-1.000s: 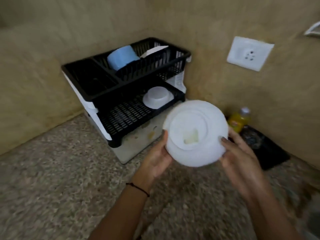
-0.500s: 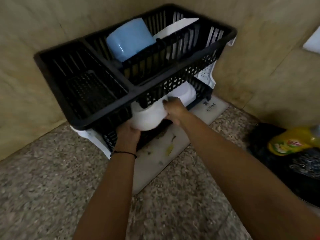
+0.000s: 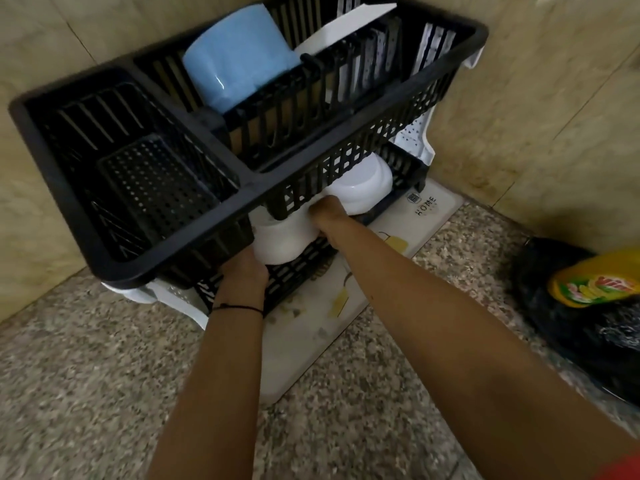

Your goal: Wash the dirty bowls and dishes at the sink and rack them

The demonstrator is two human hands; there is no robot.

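Under the upper tier of the black dish rack (image 3: 242, 188), much is screened from sight: the top of the white bowl (image 3: 282, 242) held on the lower tier disappears behind the upper basket's front wall, and so do most of the fingers of both hands. The left hand (image 3: 244, 270) cups the bowl's near side from below, the right hand (image 3: 329, 216) presses its right side, so the bowl sits clamped between the 2; how the individual fingers lie cannot be told. A second white bowl (image 3: 363, 188) rests upside down just beside it on the same tier, partly hidden by the lattice. In the upper basket a blue cup (image 3: 239, 53) lies tilted, and a white plate (image 3: 346, 26) stands behind it, its lower part concealed by the slats. At the right edge a yellow bottle (image 3: 595, 282) is cut off, lying on a dark bag (image 3: 571, 341) that is hard to make out. The rack stands on a pale mat (image 3: 311, 337) on a speckled granite counter (image 3: 86, 375), in a corner of beige tiled wall (image 3: 519, 98).
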